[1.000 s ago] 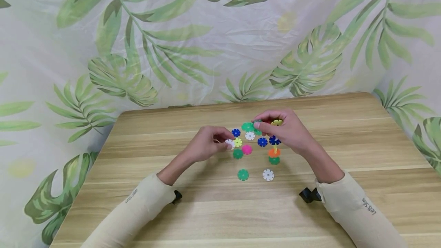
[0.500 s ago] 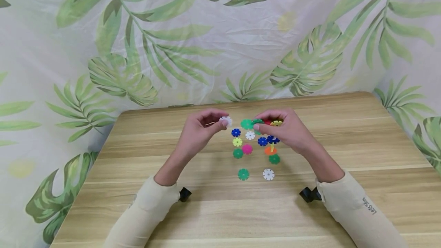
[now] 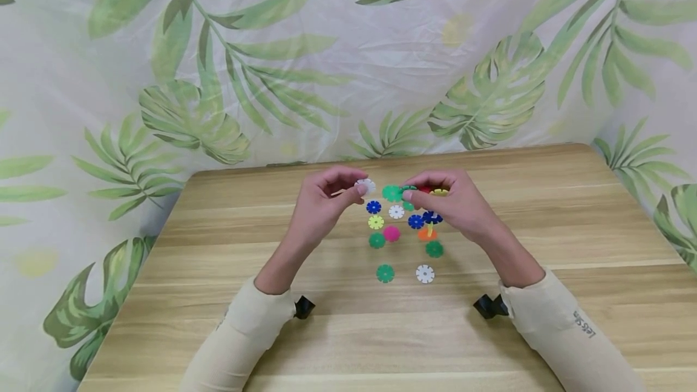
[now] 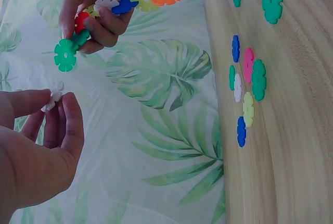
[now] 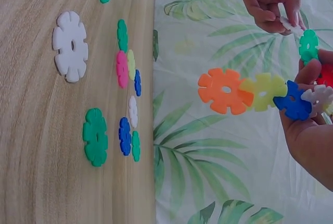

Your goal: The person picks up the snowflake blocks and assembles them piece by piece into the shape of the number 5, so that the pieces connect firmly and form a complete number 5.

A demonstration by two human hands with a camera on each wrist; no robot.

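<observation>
My left hand [image 3: 321, 204] pinches a white notched plastic disc [image 3: 368, 185] between thumb and fingertips, raised above the table. Facing it, my right hand [image 3: 460, 205] grips a chain of interlocked snowflake discs. A green disc [image 4: 65, 56] sticks out at the chain's near end, toward the white one, with a small gap between them. Beyond it come another green, a red [image 4: 81, 22], yellow, white, and a blue disc [image 5: 294, 101]. Past the fingers the chain trails off in a yellow disc [image 5: 263, 91] and an orange disc [image 5: 210, 92]. The right fingers partly hide its middle.
Several loose discs lie flat on the wooden table [image 3: 229, 331] below the hands, among them a pink disc [image 3: 391, 234], a green disc [image 3: 385, 269] and a white disc [image 3: 425, 269]. A leaf-patterned cloth [image 3: 261, 95] hangs behind the table.
My left hand has lifted the white disc from low over the table, up and then rightward toward the green end of the chain. The chain's orange end has tilted slightly; the right hand stays nearly still.
</observation>
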